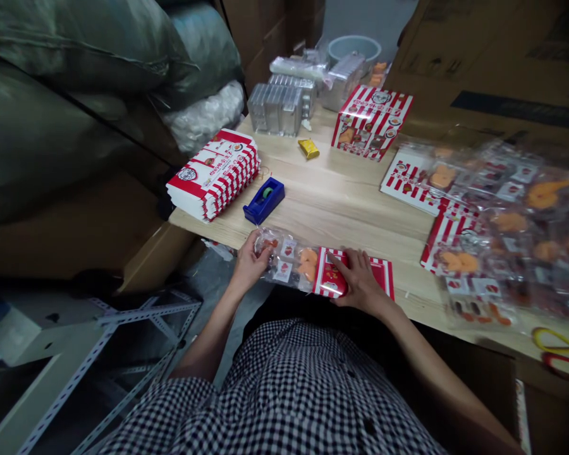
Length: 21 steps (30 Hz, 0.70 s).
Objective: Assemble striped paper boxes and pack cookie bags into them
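My left hand [251, 264] pinches the left end of a clear plastic pack [284, 260], which holds small white packets and orange food-like pieces. The pack lies at the table's front edge, partly past it. Its right end meets a flat red-and-white striped carton [329, 272]; whether it goes inside or under the carton I cannot tell. Flat on that carton rests my right hand [363, 283], fingers spread. A blue tape dispenser [265, 201] stands just beyond my left hand.
At the left lies a stack of folded striped cartons [218, 170]. Clear plastic boxes [275, 109], a yellow sachet [308, 148] and an upright striped box [372, 121] are farther back. Filled clear packs [509, 221] pile up on the right, near yellow-and-red scissors [557, 344].
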Tool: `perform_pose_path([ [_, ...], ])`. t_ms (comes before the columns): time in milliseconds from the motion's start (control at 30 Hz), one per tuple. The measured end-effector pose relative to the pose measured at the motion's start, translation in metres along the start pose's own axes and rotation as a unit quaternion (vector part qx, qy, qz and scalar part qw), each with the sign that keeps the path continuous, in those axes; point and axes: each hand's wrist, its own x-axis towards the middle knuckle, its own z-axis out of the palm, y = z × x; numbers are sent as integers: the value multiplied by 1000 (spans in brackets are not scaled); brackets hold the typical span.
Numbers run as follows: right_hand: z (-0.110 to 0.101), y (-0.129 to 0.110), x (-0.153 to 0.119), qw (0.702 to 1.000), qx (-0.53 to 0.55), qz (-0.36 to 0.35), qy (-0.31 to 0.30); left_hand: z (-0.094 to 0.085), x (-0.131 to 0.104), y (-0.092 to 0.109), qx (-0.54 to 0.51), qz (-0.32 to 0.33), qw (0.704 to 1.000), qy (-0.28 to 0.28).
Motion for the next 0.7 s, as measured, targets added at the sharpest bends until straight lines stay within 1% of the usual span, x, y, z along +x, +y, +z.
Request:
perform_pose_path([
  [67,1,1,0,1000,-1,3,9,1,0,-6,-16,-19,999,-21],
  [200,1,3,-1,1000,6,-6,11,2,5,-21,-55,-98,991,-77],
  [267,0,4,-2,1000,9,-11,9,4,8,-26,-71,-119,986,-93],
  [367,-2,4,-2,1000,7,-8,12,6,13,-29,-99,-120,983,-98],
  [467,-3,1,-1,1000,6,-8,18,3,18,-26,-113,-122,981,-100],
  [567,-2,-3,1,1000,4,-2,18,0,22,-24,-115,-111,984,-81],
  [633,-1,-7,4,1000,1,9,20,3,21,-25,-108,-101,987,-71],
  [700,0,-10,6,999,1,22,28,11,17,-28,-102,-100,987,-70],
])
